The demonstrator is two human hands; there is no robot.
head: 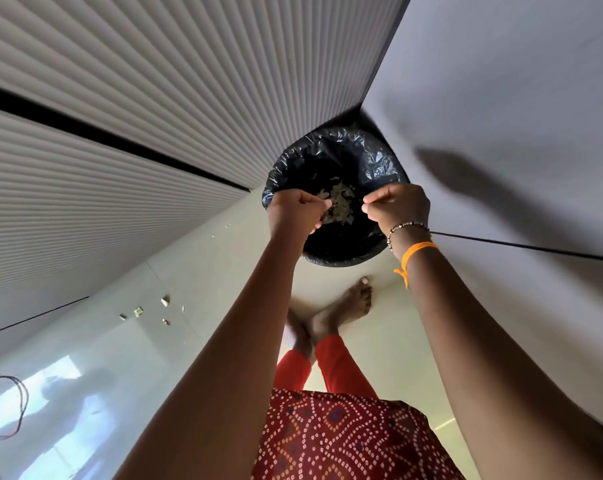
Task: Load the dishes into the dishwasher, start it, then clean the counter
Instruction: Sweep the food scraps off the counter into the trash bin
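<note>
I am looking straight down at both hands held over the bin [331, 251], which is lined with a black bag and is standing on the floor in the corner where the ribbed cabinet front [120, 188] meets the plain panel [501, 98] on the right. The left hand [295, 213] is curled nearly into a fist, its fingers [319, 202] pinched narrow, and I think a few food scraps [341, 204] are clinging at them, though I cannot tell them apart from the pale heap lying in the bag directly underneath. The right hand [397, 206] is pinched too, fingertips pressed together; whether it is gripping a crumb I cannot tell.

What matters now is the vertical line: the bag's mouth is lying directly below both hands, between them, so anything let go should be dropping inside rather than onto the floor [196, 271]. Both hands are equally near the opening. Some bits [139, 311] are lying on the floor to the near left, well apart from the bin. No dishes, dishwasher or table are showing here, so I judge this as scraping waste ahead of loading.
</note>
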